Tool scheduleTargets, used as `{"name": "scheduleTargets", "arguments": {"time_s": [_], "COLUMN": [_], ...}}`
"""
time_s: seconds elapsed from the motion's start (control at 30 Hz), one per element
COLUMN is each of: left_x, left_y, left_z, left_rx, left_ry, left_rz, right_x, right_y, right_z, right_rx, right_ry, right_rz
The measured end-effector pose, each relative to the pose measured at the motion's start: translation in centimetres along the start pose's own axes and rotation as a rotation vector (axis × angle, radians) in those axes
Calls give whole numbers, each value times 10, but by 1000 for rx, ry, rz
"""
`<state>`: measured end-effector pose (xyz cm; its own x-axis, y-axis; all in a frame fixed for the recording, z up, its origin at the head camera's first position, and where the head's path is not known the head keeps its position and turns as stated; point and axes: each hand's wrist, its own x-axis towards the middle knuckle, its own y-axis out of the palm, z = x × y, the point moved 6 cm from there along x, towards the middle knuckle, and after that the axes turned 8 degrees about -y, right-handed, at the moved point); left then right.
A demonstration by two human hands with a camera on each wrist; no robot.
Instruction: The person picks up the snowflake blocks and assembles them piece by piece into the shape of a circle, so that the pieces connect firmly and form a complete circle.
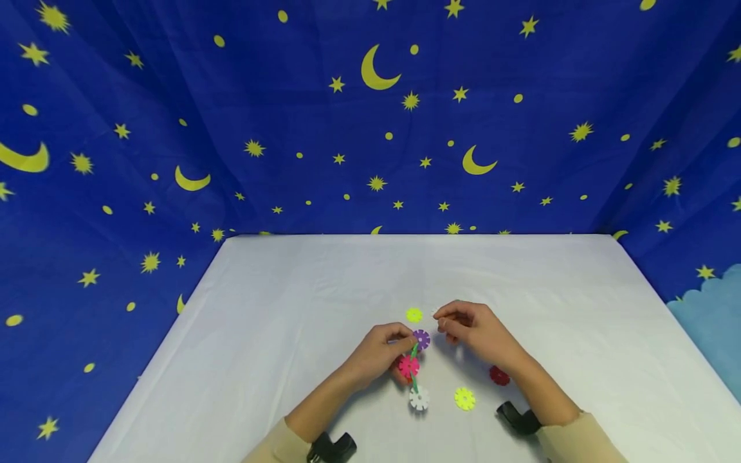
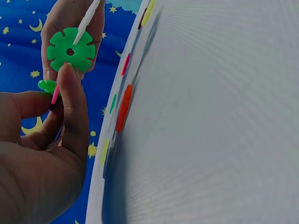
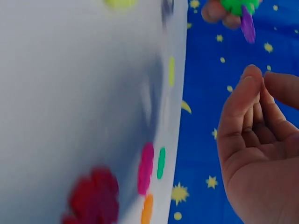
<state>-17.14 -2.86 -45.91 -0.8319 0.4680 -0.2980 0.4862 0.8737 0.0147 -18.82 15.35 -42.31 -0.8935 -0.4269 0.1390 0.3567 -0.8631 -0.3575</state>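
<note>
My left hand (image 1: 376,354) pinches a chain of interlocked, notched plastic discs between thumb and fingers. In the head view the chain runs from a purple disc (image 1: 422,339) by the fingertips, past a pink disc (image 1: 408,366), down to a white disc (image 1: 419,399). Green discs link these; one green disc (image 2: 81,55) faces the left wrist camera, with the white one slotted into its edge. To the right of the chain, my right hand (image 1: 483,331) is raised with loosely bent fingers. Its thumb and fingertips (image 3: 252,72) come close together, with nothing visible between them.
Loose discs lie on the white table (image 1: 324,283): a yellow disc (image 1: 413,314) beyond the hands, another yellow disc (image 1: 465,399) nearer, and a red disc (image 1: 500,375) beside the right forearm. Several more appear edge-on in the wrist views, including an orange disc (image 3: 147,209). A blue star-patterned cloth (image 1: 324,116) surrounds the table.
</note>
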Motion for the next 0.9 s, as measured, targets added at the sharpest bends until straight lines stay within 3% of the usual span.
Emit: {"name": "scheduleTargets", "arguments": {"time_s": [0.2,0.4,0.9], "left_x": [2,2,3], "left_y": [-2,-3,-4], "left_z": [1,3,4], "left_rx": [28,35,12], "left_ry": [-1,-4,12], "left_rz": [-21,-24,-18], "right_x": [-2,-4,-9], "right_y": [-20,-36,-49], "right_z": [8,-17,-42], "right_rx": [-90,-203,-395], "right_ry": [24,18,60], "right_rz": [0,38,130]}}
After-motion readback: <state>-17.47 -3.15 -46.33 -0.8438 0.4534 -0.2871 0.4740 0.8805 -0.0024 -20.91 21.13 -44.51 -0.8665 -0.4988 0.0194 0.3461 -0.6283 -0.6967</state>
